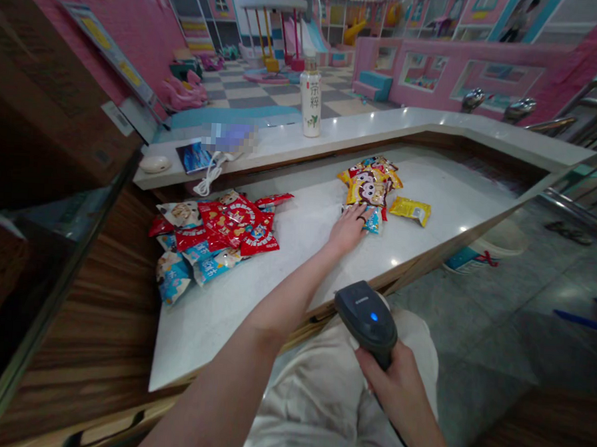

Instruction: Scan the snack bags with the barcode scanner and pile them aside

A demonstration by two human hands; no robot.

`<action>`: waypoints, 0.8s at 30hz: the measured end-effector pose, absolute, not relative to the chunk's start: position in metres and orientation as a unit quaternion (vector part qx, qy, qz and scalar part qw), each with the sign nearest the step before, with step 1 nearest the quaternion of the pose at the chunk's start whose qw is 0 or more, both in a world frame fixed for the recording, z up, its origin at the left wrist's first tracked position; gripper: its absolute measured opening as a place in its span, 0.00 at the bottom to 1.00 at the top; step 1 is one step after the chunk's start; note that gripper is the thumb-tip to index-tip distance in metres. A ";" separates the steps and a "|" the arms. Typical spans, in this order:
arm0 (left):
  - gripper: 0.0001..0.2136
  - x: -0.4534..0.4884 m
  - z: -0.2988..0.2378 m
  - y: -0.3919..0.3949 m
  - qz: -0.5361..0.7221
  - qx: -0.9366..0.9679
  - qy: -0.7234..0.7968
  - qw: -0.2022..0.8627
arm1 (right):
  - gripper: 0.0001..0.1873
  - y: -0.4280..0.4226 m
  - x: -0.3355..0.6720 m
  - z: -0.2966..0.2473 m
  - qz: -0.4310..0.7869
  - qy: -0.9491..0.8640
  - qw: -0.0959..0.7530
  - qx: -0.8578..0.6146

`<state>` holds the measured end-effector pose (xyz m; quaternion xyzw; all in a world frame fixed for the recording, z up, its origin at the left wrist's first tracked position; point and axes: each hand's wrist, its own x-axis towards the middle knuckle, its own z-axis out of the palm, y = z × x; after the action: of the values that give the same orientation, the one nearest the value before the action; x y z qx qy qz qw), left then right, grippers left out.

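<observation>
My left hand (349, 227) reaches across the white counter (308, 231) with its fingers stretched flat onto a blue snack packet (373, 220) at the near edge of a pile of yellow snack packets (370, 182). My right hand (393, 383) is wrapped round the handle of a dark barcode scanner (367, 316), held low over my lap, with a blue light lit on its top. One yellow packet (410, 209) lies apart to the right of the pile.
A heap of red, white and blue snack packets (215, 236) lies at the counter's left. On the raised ledge (434, 124) stand a white bottle (310, 97), a mouse (154, 164) and a coiled white cable (208, 175). A dark monitor (42, 237) is at left.
</observation>
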<state>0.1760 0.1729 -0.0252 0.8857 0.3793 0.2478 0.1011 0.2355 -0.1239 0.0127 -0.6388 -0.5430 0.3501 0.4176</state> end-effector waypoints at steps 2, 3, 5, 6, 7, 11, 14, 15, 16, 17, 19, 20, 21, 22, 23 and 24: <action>0.30 0.165 -0.021 0.159 0.272 0.884 0.357 0.132 | 0.11 -0.124 0.235 0.014 0.349 -0.547 0.411 -0.640; 0.30 0.157 -0.019 0.149 0.288 0.878 0.350 0.153 | 0.11 -0.124 0.234 0.015 0.350 -0.548 0.408 -0.641; 0.31 0.133 -0.015 0.128 0.331 0.852 0.352 0.202 | 0.11 -0.124 0.232 0.016 0.350 -0.546 0.412 -0.640; 0.30 0.118 -0.014 0.117 0.360 0.831 0.359 0.226 | 0.11 -0.124 0.231 0.017 0.350 -0.545 0.415 -0.639; 0.30 0.100 -0.012 0.108 0.393 0.806 0.369 0.246 | 0.12 -0.124 0.230 0.017 0.352 -0.546 0.416 -0.636; 0.26 0.021 -0.003 0.091 0.492 0.715 0.441 0.229 | 0.12 -0.123 0.226 0.017 0.356 -0.556 0.417 -0.625; 0.26 -0.034 0.003 0.099 0.497 0.693 0.501 0.144 | 0.12 -0.122 0.222 0.017 0.359 -0.567 0.415 -0.615; 0.28 -0.049 0.004 0.102 0.490 0.692 0.517 0.117 | 0.12 -0.122 0.221 0.018 0.363 -0.569 0.414 -0.611; 0.29 -0.061 0.005 0.106 0.481 0.691 0.531 0.095 | 0.12 -0.122 0.219 0.018 0.367 -0.569 0.414 -0.609; 0.32 -0.070 0.005 0.109 0.470 0.691 0.543 0.080 | 0.11 -0.121 0.218 0.019 0.370 -0.569 0.413 -0.607; 0.35 -0.082 0.004 0.114 0.457 0.692 0.554 0.074 | 0.10 -0.121 0.217 0.020 0.371 -0.567 0.413 -0.609; 0.36 -0.084 0.004 0.115 0.458 0.691 0.553 0.081 | 0.10 -0.121 0.217 0.020 0.371 -0.565 0.413 -0.610; 0.35 -0.085 0.003 0.115 0.465 0.687 0.550 0.094 | 0.10 -0.122 0.217 0.020 0.371 -0.563 0.413 -0.612; 0.35 -0.085 0.003 0.115 0.477 0.680 0.546 0.109 | 0.10 -0.122 0.217 0.020 0.370 -0.561 0.413 -0.614; 0.34 -0.084 0.004 0.114 0.489 0.672 0.543 0.122 | 0.11 -0.123 0.218 0.019 0.369 -0.561 0.413 -0.616; 0.33 -0.083 0.005 0.113 0.496 0.663 0.545 0.130 | 0.11 -0.124 0.218 0.019 0.369 -0.560 0.412 -0.617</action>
<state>-0.0828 0.1132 0.0048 0.6633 0.5448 0.4962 0.1302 0.2184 -0.1242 0.0185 -0.6170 -0.5600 0.3691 0.4117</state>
